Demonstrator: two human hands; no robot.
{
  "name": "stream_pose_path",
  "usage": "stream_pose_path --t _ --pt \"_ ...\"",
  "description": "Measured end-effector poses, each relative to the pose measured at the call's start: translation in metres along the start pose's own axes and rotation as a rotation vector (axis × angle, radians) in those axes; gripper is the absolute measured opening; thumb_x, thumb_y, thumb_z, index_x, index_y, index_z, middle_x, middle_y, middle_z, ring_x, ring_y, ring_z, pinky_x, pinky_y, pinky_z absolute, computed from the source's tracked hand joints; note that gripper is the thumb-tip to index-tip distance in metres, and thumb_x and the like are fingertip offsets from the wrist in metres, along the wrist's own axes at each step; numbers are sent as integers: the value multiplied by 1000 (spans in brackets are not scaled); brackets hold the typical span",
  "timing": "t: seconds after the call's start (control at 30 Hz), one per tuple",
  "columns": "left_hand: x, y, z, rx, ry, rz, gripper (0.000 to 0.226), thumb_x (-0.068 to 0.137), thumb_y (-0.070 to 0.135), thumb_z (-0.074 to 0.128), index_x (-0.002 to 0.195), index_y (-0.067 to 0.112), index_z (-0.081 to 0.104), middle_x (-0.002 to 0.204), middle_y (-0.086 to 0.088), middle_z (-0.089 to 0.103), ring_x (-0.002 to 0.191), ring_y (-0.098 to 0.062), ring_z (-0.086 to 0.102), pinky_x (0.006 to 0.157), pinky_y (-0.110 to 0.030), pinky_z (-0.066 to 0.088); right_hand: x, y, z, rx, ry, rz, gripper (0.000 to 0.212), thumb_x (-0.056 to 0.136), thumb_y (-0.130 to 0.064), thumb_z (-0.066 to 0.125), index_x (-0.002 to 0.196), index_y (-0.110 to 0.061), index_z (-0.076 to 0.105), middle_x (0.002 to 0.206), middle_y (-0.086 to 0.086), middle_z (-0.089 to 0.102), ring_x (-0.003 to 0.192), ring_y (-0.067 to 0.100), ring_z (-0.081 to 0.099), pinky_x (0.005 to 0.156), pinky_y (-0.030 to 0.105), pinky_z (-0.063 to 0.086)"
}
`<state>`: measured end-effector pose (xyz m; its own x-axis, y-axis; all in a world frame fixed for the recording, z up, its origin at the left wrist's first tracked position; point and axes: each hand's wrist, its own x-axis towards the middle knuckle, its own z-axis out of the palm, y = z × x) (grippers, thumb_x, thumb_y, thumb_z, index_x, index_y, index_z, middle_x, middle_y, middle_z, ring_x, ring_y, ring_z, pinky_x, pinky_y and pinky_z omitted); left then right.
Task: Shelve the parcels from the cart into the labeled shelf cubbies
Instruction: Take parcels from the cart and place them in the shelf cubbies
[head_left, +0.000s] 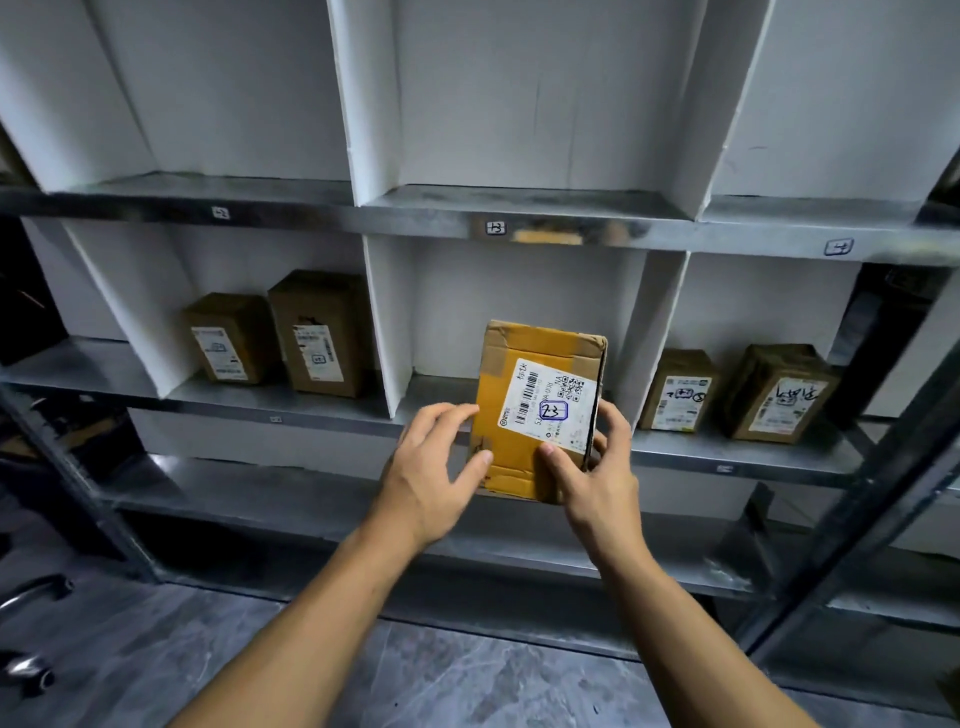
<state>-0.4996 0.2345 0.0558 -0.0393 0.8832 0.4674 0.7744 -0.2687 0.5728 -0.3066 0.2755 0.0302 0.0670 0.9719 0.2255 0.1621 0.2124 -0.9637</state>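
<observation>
Two hands grip a yellow-taped parcel marked 23. The left hand pinches its left edge, fingers half curled. The right hand wraps its right edge, thumb in front. The parcel stands upright at the centre cubby mouth in mid-frame, with brown boxes in the neighbouring cubbies.

A parcel is held between left hand and right hand before the middle cubby; boxes are stood in neighbouring cubbies.
</observation>
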Motion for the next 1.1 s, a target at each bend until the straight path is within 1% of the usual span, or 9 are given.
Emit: stream_pose_path --t 0.1,0.23,0.33,0.47,0.57,0.73,0.87,1.0,1.1 --pt "6 -19 14 169 -105 0 49 92 45 54 137 30 44 135 9 42 123 -11 40 100 -32 40 21 25 -11 -44 28 44 69 86 -35 77 129 -60 29 115 -24 52 97 -10 53 92 35 51" --pt "4 -49 31 349 -228 -52 52 92 50 48 140 30 39 135 10 41 120 -15 40 101 -35 38 44 50 -27 -104 41 119 72 86 -35 76 138 -50 30 122 -12 50 112 12 52 102 52 49" --pt "0 -64 42 413 -303 -95 55 92 51 47 142 31 36 136 10 40 121 -16 39 100 -34 36 54 62 -37 -125 64 136 71 86 -34 77 138 -51 31 124 -11 54 117 18 54 100 51 50" --pt "-2 -74 55 425 -356 -119 56 92 51 47 142 32 36 137 10 39 122 -17 38 99 -35 36 59 73 -42 -146 76 167 71 86 -35 76 137 -53 30 127 -10 53 115 17 53 100 55 50" --pt "0 -79 56 428 -362 -114 55 92 51 46 142 32 36 137 10 39 122 -17 39 98 -36 36 58 76 -33 -141 51 170 71 86 -34 77 135 -55 30 126 -11 50 114 13 50 100 48 50" --pt "5 -97 36 422 -335 -135 55 92 51 46 142 31 35 137 11 38 123 -15 37 99 -35 35 56 71 3 -127 2 159 72 86 -31 76 139 -49 30 130 -9 53 116 15 53 98 47 52" --pt "-1 -117 7 404 -332 -154 55 92 51 46 142 32 35 137 12 37 123 -14 37 101 -34 35 48 63 38 -112 -32 142 73 87 -32 76 140 -49 29 133 -5 52 114 14 52 90 39 53" --pt "-7 -142 -23 385 -341 -149 55 92 51 46 143 32 35 138 12 37 123 -13 37 104 -34 34 33 54 77 -82 -20 139 68 87 -31 76 129 -57 30 126 -11 50 113 14 53 94 41 52" --pt "-10 -162 -45 379 -356 -124 55 92 51 46 143 33 34 138 13 36 124 -12 36 104 -34 34 21 52 110 -88 -16 165 69 87 -29 76 136 -48 32 128 -7 55 114 15 55 98 47 52"
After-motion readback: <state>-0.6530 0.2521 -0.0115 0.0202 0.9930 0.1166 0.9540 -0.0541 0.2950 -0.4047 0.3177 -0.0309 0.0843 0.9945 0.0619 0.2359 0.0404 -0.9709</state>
